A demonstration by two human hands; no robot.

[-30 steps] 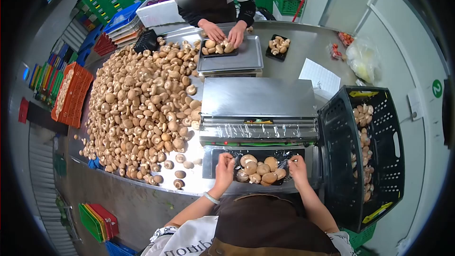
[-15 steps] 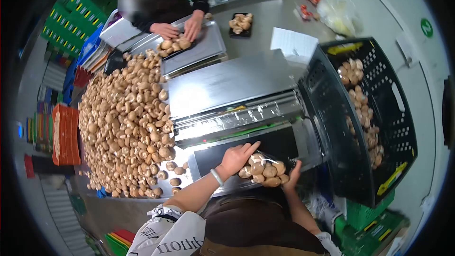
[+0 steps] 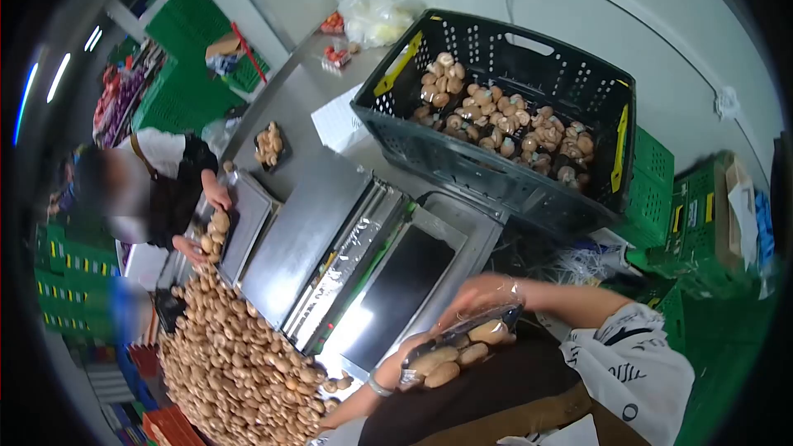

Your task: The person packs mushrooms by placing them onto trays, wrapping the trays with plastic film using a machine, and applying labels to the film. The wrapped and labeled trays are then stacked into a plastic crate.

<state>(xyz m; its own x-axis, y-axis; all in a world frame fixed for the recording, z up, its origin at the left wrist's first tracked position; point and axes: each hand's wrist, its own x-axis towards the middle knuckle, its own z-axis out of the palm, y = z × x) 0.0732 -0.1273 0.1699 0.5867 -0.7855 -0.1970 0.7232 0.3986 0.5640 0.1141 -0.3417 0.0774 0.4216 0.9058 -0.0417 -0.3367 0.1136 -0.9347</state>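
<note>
Holding mushroom tray (image 3: pixel 453 348) just past wrapping machine (image 3: pixel 330 239) edge.

**A:** Taking the clock from the wrapped tray (image 3: pixel 453 348), with twelve at the top of the picture, where is the free room?

**B:** At ten o'clock. The black plate (image 3: pixel 401 293) of the wrapping machine (image 3: pixel 310 227) is bare, so a hand can pass flat over it.

**A:** And beyond it?

**B:** The film roll (image 3: pixel 349 260) lies across the way.

**A:** What stands at twelve to one?

**B:** The black crate (image 3: pixel 496 169). Its tall wall is close behind the plate, and only its open top gives entry.

**A:** At nine?

**B:** The mushroom pile (image 3: pixel 235 363) covers the table up to the machine. Farther, a co-worker's hand (image 3: pixel 216 194) is at the scale tray (image 3: pixel 248 227).
</note>
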